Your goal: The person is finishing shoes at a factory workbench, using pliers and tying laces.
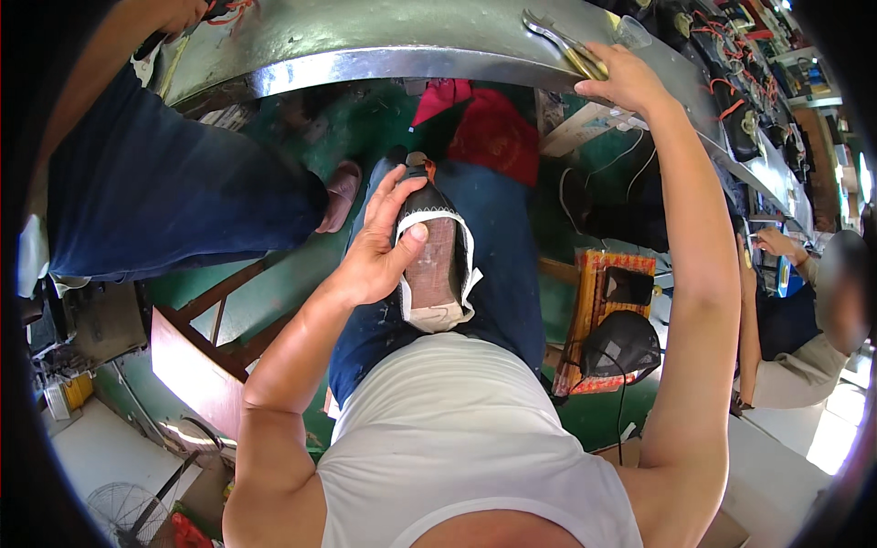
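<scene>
Over my lap, my left hand (368,256) is closed on a shoe upper stretched over a last (433,262), fingers along its side and thumb on the brown sole face. The dark toe points away from me. A white edge strip with zigzag stitching runs round the sole, and a loose end hangs out at the right. Out at the far right, my right hand (630,79) is closed around the handles of metal pliers (565,44). The plier jaws point left and away, lying on the metal bench top (402,32).
A clear cup (632,33) stands past the pliers. Dark shoes with orange laces (731,100) line the right of the bench. To my right, a stool (594,274) holds a phone (628,285) and a black cap (623,345). Co-workers sit at left and right.
</scene>
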A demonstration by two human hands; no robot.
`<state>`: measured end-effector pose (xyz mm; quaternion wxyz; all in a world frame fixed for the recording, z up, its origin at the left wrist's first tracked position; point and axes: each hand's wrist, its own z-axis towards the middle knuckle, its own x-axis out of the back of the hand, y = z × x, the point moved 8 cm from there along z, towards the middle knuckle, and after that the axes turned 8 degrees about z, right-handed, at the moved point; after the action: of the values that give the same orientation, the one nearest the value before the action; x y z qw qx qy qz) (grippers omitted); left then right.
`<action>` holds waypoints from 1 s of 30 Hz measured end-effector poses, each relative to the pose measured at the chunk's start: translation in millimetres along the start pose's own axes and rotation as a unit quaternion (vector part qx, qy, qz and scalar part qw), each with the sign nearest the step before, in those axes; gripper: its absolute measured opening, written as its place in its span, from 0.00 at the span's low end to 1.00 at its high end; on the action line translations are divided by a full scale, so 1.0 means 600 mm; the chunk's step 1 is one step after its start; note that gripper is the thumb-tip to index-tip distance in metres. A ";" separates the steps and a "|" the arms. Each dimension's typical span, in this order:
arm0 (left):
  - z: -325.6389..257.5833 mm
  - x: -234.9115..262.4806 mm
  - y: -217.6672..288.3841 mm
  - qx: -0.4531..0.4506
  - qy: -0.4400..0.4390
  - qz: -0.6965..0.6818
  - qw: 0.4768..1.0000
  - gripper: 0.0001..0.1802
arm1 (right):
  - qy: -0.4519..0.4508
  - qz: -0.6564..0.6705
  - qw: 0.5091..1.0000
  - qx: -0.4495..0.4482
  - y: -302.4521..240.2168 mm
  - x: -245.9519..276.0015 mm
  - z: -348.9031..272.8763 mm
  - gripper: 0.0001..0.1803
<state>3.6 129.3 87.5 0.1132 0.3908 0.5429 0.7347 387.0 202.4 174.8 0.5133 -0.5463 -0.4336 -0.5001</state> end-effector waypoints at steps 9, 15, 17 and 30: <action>0.027 -0.030 -0.074 0.124 -0.008 -0.271 0.954 0.27 | -0.149 0.610 0.763 -0.155 -0.153 -0.059 -0.247 0.15; 0.056 -0.068 -0.089 0.141 -0.066 -0.321 0.934 0.26 | -0.266 0.743 0.590 -0.172 -0.291 -0.187 -0.395 0.15; 0.065 -0.079 -0.078 0.133 -0.075 -0.294 0.944 0.26 | -0.272 0.731 0.604 -0.162 -0.283 -0.202 -0.385 0.15; 0.098 -0.128 -0.116 0.120 -0.094 -0.262 0.953 0.23 | -0.132 0.650 0.728 -0.173 -0.247 -0.330 -0.387 0.09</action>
<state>78.1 152.7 -2.3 0.3045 0.3122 0.6975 0.5686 192.8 -6.0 -8.9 0.5474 -0.8342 0.0583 -0.0338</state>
